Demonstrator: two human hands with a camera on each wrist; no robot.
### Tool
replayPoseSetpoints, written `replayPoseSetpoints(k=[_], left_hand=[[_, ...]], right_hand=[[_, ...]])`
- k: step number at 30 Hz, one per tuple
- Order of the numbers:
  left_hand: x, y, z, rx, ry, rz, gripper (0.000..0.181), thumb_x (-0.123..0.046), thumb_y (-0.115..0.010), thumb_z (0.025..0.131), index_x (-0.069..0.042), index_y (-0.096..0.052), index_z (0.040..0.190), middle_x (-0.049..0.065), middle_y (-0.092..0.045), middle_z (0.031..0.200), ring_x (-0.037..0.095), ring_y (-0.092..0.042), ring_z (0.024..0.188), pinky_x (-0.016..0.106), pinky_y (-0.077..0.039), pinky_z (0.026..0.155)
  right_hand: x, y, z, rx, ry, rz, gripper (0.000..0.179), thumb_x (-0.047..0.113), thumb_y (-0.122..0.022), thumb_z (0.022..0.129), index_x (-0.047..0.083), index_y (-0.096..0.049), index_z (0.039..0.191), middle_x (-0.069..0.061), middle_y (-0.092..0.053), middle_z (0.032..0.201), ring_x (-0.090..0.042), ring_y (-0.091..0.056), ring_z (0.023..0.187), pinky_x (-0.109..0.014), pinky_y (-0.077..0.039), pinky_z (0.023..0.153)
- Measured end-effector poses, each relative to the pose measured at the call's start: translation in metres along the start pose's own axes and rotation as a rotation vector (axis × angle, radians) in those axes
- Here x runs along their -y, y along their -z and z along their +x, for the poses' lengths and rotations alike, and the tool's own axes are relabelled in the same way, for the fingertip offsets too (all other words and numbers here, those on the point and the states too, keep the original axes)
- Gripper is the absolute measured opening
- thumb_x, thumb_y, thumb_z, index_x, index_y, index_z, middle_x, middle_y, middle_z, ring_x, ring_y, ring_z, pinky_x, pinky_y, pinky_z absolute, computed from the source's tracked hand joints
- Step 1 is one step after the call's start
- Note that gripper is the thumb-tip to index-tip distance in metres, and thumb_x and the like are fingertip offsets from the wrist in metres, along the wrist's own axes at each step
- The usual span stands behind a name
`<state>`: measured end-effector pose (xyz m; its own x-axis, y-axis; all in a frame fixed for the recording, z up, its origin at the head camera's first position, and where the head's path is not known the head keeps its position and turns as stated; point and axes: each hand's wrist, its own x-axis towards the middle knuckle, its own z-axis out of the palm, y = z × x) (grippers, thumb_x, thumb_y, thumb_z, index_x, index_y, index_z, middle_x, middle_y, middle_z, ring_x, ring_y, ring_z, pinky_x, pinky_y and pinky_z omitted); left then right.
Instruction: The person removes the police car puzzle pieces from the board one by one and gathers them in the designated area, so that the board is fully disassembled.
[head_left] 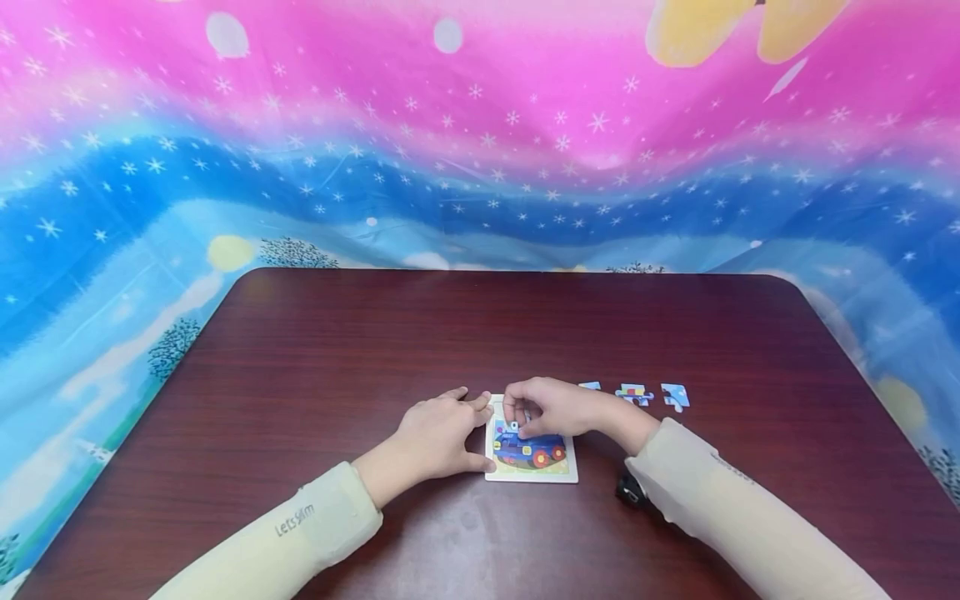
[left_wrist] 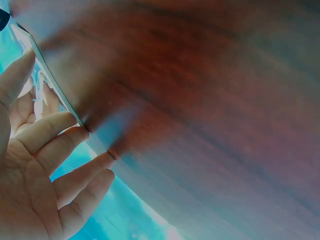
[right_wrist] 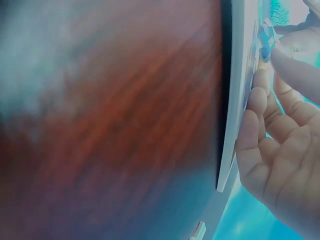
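- The right hand (head_left: 551,408) pinches a small puzzle piece (right_wrist: 266,42) over the upper part of the puzzle board (head_left: 532,478); I can't tell if the piece touches it.
- The left hand (head_left: 438,433) is spread wide, touching the board's left edge.
- The board lies flat on the table (head_left: 360,333).
- The piece looks light, thin and stiff, so its edges seem best to pinch.
- Its knobs might bend if squeezed hard.
- The board looks light and may slide, so its side seems good to hold.
- Three loose pieces (head_left: 633,394) lie off to the right.
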<state>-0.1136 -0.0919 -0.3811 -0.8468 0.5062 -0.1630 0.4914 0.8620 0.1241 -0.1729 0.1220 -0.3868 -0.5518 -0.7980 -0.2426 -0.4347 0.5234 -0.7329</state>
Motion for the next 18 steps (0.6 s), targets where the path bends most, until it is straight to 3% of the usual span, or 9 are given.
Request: replayPoseSetpoints(k=[18], left_hand=[[0.0003,0.0007,0.0007,-0.003,-0.003,0.007,0.075,-0.064,-0.077,0.073,-0.026,-0.062,0.137,-0.003,-0.054,0.147,0.028,-0.050,0.138,0.053,-0.055,0.093]], right_hand=[[0.0097,-0.0048,-0.0064,-0.100,0.053,0.049,0.011,-0.001,-0.069,0.087,0.008,-0.063,0.086,0.003,-0.061,0.080,-0.006,-0.055,0.075,-0.022,-0.050,0.072]])
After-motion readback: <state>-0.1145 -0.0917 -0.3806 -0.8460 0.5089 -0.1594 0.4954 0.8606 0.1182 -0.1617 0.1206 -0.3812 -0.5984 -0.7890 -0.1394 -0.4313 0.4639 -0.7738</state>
